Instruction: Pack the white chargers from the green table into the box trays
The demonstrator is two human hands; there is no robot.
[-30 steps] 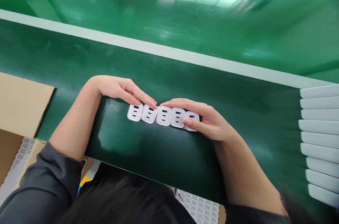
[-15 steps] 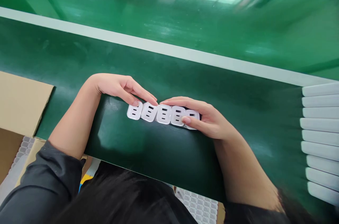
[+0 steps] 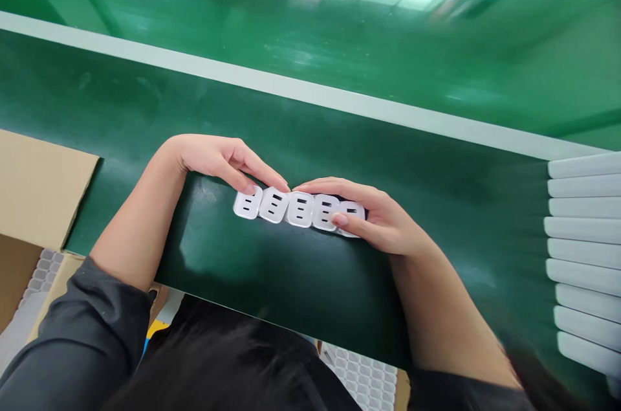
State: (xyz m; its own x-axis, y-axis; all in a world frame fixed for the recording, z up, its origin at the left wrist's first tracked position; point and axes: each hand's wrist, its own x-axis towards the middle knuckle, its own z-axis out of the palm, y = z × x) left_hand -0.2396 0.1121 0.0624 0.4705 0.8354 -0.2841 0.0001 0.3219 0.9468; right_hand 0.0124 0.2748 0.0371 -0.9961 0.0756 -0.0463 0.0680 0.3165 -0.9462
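Observation:
Several white charger housings point(image 3: 299, 210) stand side by side in a slightly curved row on the green work surface. Each end face shows dark port slots, one wider and two narrow where uncovered. My left hand point(image 3: 230, 162) reaches over the left end, its thumb on the leftmost housing and its fingertips along the far side. At the right end, my right hand point(image 3: 371, 213) wraps the row, thumb on the near side and fingers stretched along the back. The fingertips of both hands meet near the middle. My right thumb partly hides the rightmost housings.
A row of long white pieces point(image 3: 585, 226) lies on the right. To the left is a flat cardboard sheet point(image 3: 41, 188). Below the table edge, trays of white pieces point(image 3: 361, 375) show near my body. A pale strip point(image 3: 291, 84) runs across behind my hands.

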